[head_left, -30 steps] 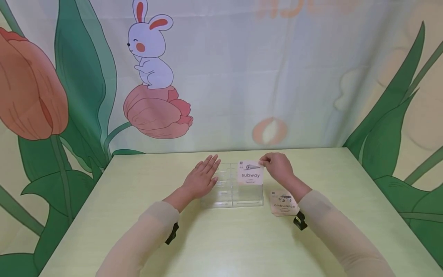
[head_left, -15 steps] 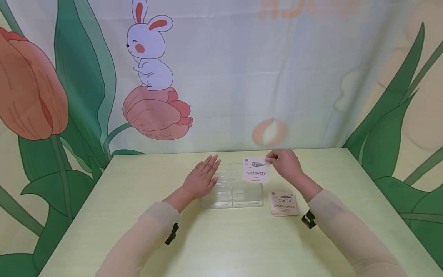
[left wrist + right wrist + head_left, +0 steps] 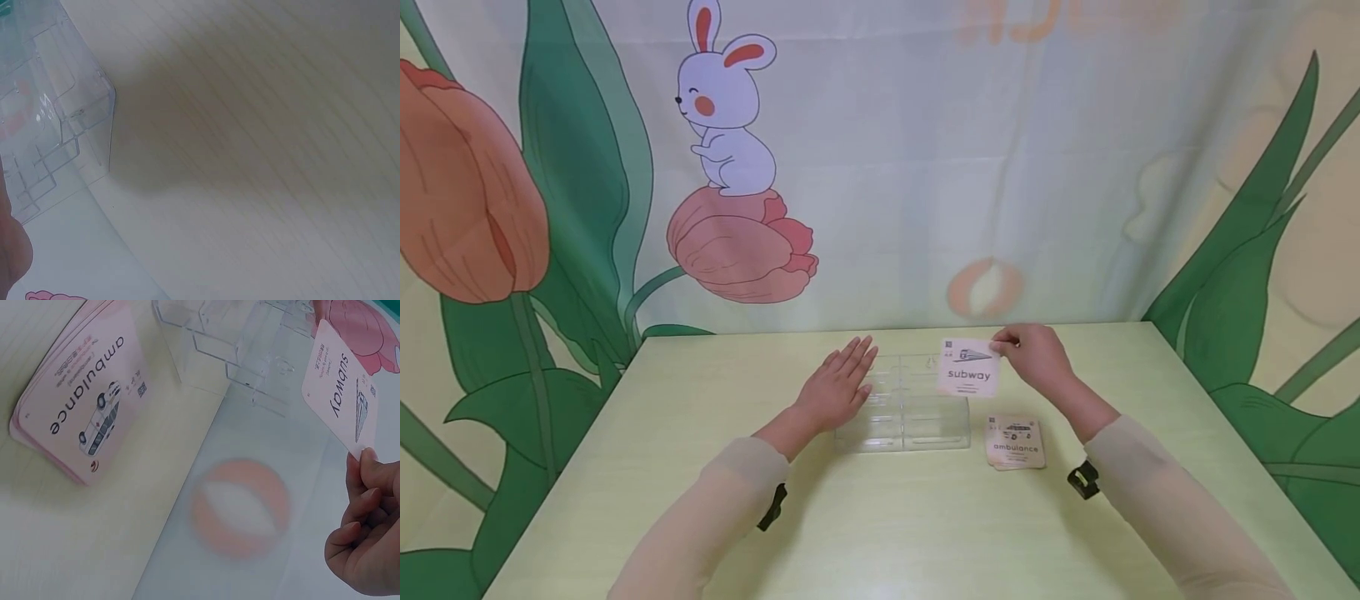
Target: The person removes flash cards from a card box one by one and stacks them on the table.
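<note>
My right hand pinches the upper right corner of a pink "subway" flash card between thumb and index finger. The card is upright, in front of the right rear of a clear plastic stepped rack. In the right wrist view the subway card shows its printed train, and the other fingers are curled. My left hand, fingers straight, lies at the rack's left side and partly hides it. Only an edge of that hand appears in the left wrist view, beside the clear rack.
A stack of pink cards, "ambulance" card on top, lies on the pale table right of the rack. Behind the table's far edge hangs a curtain printed with a rabbit and tulips. Dark straps show at both wrists.
My right hand has moved the subway card to the right and slightly up, off the rack's middle. The ambulance card is now fully uncovered by the right sleeve. My left hand stays put.
</note>
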{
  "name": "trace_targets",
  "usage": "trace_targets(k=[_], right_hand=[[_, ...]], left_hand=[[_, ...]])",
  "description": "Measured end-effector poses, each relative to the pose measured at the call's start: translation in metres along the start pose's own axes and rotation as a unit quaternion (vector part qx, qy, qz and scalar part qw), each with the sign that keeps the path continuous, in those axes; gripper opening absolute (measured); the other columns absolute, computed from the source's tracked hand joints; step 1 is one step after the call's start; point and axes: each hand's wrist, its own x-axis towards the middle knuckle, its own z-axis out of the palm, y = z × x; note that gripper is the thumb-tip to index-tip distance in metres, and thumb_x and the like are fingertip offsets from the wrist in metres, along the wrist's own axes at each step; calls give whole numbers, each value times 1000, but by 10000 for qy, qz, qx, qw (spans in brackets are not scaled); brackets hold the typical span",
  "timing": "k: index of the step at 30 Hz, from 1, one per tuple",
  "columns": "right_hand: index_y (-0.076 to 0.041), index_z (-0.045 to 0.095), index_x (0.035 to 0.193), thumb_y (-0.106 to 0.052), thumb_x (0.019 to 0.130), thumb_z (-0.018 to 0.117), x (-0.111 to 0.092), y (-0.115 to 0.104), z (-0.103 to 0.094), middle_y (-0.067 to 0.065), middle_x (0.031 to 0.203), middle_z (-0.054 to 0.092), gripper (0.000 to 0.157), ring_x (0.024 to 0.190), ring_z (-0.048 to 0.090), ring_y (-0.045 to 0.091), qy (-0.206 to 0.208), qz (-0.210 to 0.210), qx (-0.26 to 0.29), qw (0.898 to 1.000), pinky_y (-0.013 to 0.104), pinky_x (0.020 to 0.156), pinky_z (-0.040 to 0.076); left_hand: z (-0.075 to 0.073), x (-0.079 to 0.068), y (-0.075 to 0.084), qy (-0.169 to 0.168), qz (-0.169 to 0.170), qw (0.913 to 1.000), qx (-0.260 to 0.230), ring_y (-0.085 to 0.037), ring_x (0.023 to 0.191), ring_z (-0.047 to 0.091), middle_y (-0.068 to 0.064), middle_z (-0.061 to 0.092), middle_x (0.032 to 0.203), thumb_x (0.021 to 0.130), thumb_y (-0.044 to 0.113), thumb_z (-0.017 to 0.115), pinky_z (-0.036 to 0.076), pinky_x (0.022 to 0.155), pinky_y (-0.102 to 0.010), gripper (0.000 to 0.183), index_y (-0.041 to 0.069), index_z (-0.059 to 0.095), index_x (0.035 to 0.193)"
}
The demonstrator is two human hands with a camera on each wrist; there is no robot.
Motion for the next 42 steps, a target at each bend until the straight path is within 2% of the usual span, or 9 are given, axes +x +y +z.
trace_targets(k=[6, 11, 21, 36, 42], right_hand=[[3, 75, 112, -16, 102, 63, -4, 8, -4, 22, 111, 76, 25, 90, 64, 30, -17, 160, -51, 9999, 40, 78, 51], [4, 74, 113, -16, 102, 62, -8, 13, -7, 22, 112, 75, 26, 89, 62, 28, -49, 341, -77, 9994, 37, 76, 51], [7, 73, 114, -14, 101, 62, -16, 29, -14, 25, 109, 75, 26, 84, 60, 27, -19, 304, -66, 9995, 31, 70, 47], [9, 71, 116, -13, 102, 61, -26, 46, -13, 26, 111, 73, 28, 86, 59, 27, -192, 591, 58, 9980, 30, 71, 47], [9, 72, 114, -12, 102, 61, -30, 54, -12, 26, 108, 74, 27, 83, 58, 25, -148, 509, 80, 9986, 27, 67, 43]], left_hand=[[-1, -2, 0, 16, 6, 10000, -74, -35, 162, 13, -16, 14, 173, 109, 29, 40, 17, 132, -52, 64, 1, 18, 163], [-3, -3, 1, -56, 26, 9999, -116, -35, 162, 13, -16, 13, 173, 110, 29, 39, 17, 132, -52, 64, 1, 17, 163], [-3, -3, 2, -77, 9, 9999, -120, -34, 162, 13, -15, 13, 174, 110, 31, 38, 16, 133, -51, 64, 2, 17, 163], [-4, -3, 2, -207, -30, 9998, -13, -34, 163, 11, -15, 11, 174, 110, 32, 39, 16, 133, -50, 66, 3, 15, 164], [-6, -3, 3, -157, 7, 9999, -18, -34, 162, 13, -16, 14, 174, 110, 31, 38, 17, 132, -51, 64, 1, 17, 163]])
